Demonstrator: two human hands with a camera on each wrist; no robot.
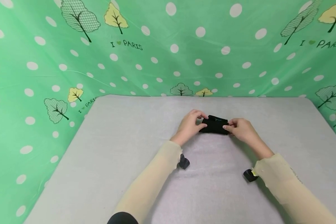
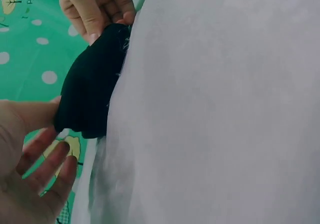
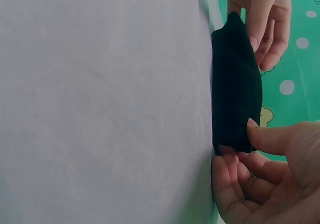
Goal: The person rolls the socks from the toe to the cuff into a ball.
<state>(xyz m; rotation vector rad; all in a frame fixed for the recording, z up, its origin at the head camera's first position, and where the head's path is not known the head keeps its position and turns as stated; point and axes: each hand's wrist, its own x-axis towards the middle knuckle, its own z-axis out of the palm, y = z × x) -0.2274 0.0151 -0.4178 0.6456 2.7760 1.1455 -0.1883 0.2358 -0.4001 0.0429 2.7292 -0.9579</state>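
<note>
A folded black fabric piece (image 1: 214, 126) lies on the grey-covered table, toward its far side; its exact kind does not show. My left hand (image 1: 188, 126) holds its left end, thumb on the near part and index finger at the far edge. In the left wrist view, the other fingers (image 2: 62, 176) of that hand are spread apart from the fabric. My right hand (image 1: 243, 130) pinches the right end. The right wrist view shows the right thumb (image 3: 270, 138) on top of the black bundle (image 3: 236, 86), with fingertips tucked at its end.
The table (image 1: 123, 130) has a plain grey cover. Behind it hangs a green polka-dot curtain (image 1: 156, 68) with printed trees. Black wrist cameras, one at the left sleeve (image 1: 184, 162) and one at the right sleeve (image 1: 249, 175), sit close above the tabletop.
</note>
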